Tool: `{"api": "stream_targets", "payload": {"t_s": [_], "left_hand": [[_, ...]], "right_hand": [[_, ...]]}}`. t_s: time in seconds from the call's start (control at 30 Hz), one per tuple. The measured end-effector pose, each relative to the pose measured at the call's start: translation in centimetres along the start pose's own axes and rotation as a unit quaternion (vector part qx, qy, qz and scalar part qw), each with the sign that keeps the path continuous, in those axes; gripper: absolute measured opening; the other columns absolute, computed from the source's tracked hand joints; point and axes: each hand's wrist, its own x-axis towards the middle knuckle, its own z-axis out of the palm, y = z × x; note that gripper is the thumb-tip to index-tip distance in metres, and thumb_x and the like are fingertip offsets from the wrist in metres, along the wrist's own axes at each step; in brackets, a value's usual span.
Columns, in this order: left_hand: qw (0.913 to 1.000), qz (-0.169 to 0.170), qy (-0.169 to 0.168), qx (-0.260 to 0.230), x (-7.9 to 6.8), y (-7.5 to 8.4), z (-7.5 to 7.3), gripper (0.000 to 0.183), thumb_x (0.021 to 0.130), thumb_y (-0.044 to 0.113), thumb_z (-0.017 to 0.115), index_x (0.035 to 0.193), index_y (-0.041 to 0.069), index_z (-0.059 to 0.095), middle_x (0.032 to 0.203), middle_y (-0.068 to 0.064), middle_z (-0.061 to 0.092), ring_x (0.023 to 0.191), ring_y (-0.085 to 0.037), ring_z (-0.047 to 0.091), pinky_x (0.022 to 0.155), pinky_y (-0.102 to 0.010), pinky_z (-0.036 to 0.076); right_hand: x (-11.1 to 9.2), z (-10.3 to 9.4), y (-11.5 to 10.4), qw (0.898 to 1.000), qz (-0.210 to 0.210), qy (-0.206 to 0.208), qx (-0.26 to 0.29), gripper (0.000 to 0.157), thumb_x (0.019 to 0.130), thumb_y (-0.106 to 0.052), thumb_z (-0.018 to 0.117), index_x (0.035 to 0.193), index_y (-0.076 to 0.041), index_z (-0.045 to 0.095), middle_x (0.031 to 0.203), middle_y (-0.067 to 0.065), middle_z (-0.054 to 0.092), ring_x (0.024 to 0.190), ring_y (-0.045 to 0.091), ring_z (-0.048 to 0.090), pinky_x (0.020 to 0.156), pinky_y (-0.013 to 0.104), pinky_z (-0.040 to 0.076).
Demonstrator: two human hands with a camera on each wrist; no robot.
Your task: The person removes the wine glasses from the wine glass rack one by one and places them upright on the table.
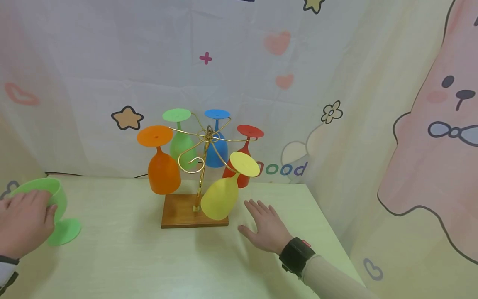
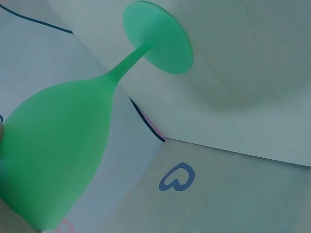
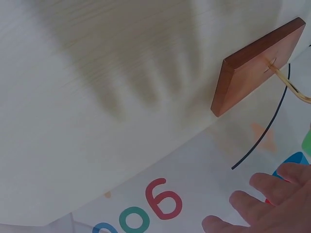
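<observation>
At the left of the head view my left hand (image 1: 28,220) grips a light green goblet (image 2: 63,131) by its bowl, from above. The goblet's foot points down and to the right, close over the table. My right hand (image 1: 267,228) hovers with fingers spread, just right of a gold wire rack (image 1: 203,170) on a wooden base (image 1: 175,214). Hanging upside down from the rack's loops are an orange goblet (image 1: 163,174), a green goblet (image 1: 181,145), a blue goblet (image 1: 218,151), a red goblet (image 1: 246,180) and a yellow goblet (image 1: 220,199). The yellow one hangs tilted, nearest my right hand.
A pale wooden table (image 1: 123,261) carries the rack near its back edge. Behind it hangs a white curtain (image 1: 93,50) printed with stars and hearts. On the right side the cloth shows a large pink bear (image 1: 429,145). One front wire loop (image 1: 191,164) holds no goblet.
</observation>
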Motion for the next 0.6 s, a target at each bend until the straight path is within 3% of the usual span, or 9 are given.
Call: {"api": "stream_targets", "payload": {"t_s": [0.43,0.6], "left_hand": [[1.0000,0.003,0.005,-0.002,0.02,-0.18,0.26,0.012,0.084,0.003,0.061,0.086,-0.002,0.051,0.080,-0.020,0.053,0.080,-0.047,0.048,0.077,-0.067,0.027],[1.0000,0.001,0.010,0.000,0.05,0.01,0.37,0.019,0.083,0.002,0.063,0.096,-0.008,0.053,0.090,-0.029,0.056,0.087,-0.051,0.048,0.080,-0.068,0.026]], "right_hand": [[-0.09,-0.02,0.55,1.000,-0.002,0.009,0.001,0.076,0.090,-0.061,0.053,0.151,-0.020,0.034,0.153,0.004,0.037,0.142,0.026,0.028,0.114,0.055,0.019],[-0.19,-0.08,0.69,1.000,-0.002,0.010,0.002,0.076,0.090,-0.063,0.051,0.151,-0.019,0.035,0.152,0.004,0.038,0.141,0.026,0.029,0.114,0.054,0.019]]}}
